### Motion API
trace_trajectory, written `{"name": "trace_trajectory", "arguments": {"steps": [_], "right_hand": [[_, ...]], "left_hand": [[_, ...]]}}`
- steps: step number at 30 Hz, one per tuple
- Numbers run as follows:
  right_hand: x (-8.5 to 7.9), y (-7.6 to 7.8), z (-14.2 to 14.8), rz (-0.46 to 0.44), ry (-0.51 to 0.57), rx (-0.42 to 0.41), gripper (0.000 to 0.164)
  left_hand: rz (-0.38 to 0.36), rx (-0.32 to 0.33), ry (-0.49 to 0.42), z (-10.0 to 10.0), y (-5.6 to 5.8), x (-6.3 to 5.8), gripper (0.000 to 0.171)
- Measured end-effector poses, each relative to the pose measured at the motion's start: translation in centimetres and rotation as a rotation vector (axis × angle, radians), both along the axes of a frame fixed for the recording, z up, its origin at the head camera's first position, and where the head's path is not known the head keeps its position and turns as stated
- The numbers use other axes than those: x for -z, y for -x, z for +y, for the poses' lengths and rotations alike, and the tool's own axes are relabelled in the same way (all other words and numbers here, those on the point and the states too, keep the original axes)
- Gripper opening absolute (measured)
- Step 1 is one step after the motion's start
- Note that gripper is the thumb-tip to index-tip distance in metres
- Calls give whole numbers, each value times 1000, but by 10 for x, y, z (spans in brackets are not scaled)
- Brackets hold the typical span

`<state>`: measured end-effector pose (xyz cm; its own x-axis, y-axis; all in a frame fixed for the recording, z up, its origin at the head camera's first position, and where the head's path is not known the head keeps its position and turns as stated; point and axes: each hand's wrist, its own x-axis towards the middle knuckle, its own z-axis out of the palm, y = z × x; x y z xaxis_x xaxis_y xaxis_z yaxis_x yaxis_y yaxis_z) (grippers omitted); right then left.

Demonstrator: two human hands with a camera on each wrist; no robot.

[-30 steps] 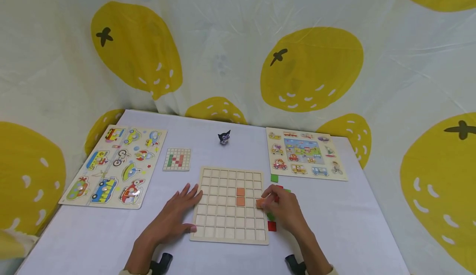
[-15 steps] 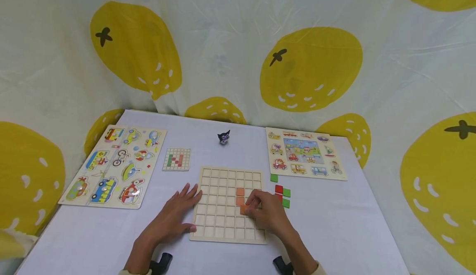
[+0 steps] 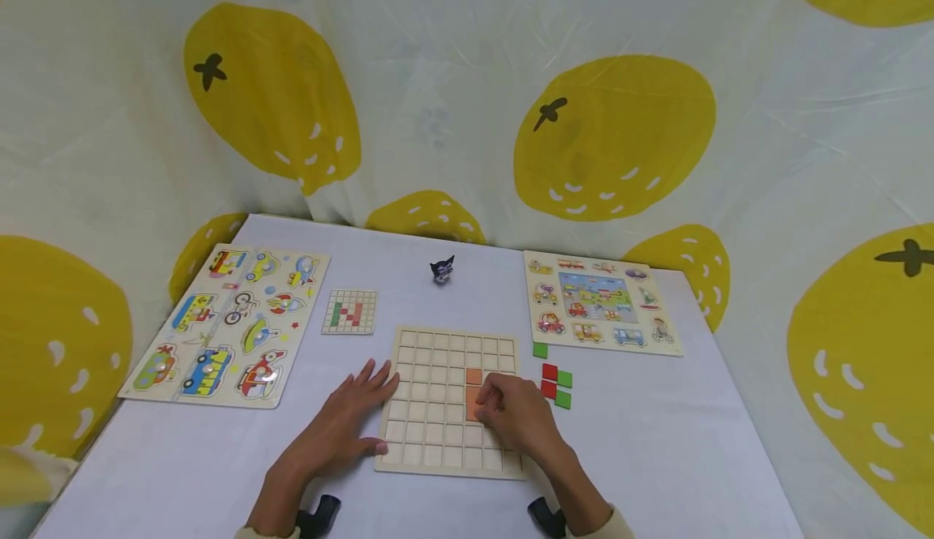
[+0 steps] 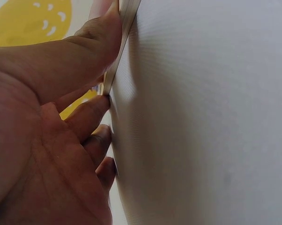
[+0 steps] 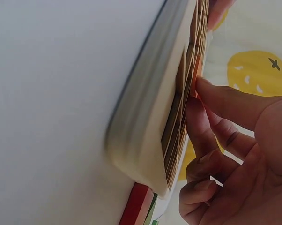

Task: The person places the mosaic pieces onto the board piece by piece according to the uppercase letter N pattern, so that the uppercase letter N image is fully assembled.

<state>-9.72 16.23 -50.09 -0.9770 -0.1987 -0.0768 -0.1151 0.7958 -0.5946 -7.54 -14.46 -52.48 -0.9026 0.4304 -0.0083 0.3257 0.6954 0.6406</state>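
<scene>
A wooden grid board (image 3: 423, 434) lies flat on the table in the head view. Two orange square tiles (image 3: 474, 376) sit one below the other in a column right of its middle. Just under them is a third orange tile (image 3: 472, 412), pinched between the thumb and fingers of my right hand (image 3: 520, 417). The right wrist view shows that tile (image 5: 195, 79) at the thumb tip, right at the grid. My left hand (image 3: 350, 417) rests at the board's left edge with fingers spread, its thumb on the frame; the left wrist view shows the thumb (image 4: 101, 37) against the board's edge.
Several red tiles (image 3: 550, 372) and green tiles (image 3: 564, 379) lie right of the board. A small pattern card (image 3: 350, 312) and a vehicle puzzle (image 3: 241, 320) are at left. Behind stands a small dark figurine (image 3: 441, 270); another puzzle board (image 3: 601, 336) lies back right.
My right hand has carried the orange tile leftward from the board's right edge to the cell below the other two orange tiles. The left hand has stayed at the board's edge.
</scene>
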Motion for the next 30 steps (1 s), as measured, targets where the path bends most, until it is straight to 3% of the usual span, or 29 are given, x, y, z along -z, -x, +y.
{"name": "trace_trajectory", "arguments": {"steps": [6, 12, 21, 30], "right_hand": [[2, 1, 1, -21, -15, -20, 20], [0, 0, 1, -53, -17, -15, 18], [-3, -2, 12, -86, 62, -27, 9], [-11, -6, 27, -88, 138, 52, 21]], "left_hand": [[25, 4, 0, 0, 0, 0, 101], [-18, -3, 1, 0, 0, 0, 102], [0, 3, 5, 0, -1, 1, 101], [-22, 1, 14, 1, 1, 1, 102]]}}
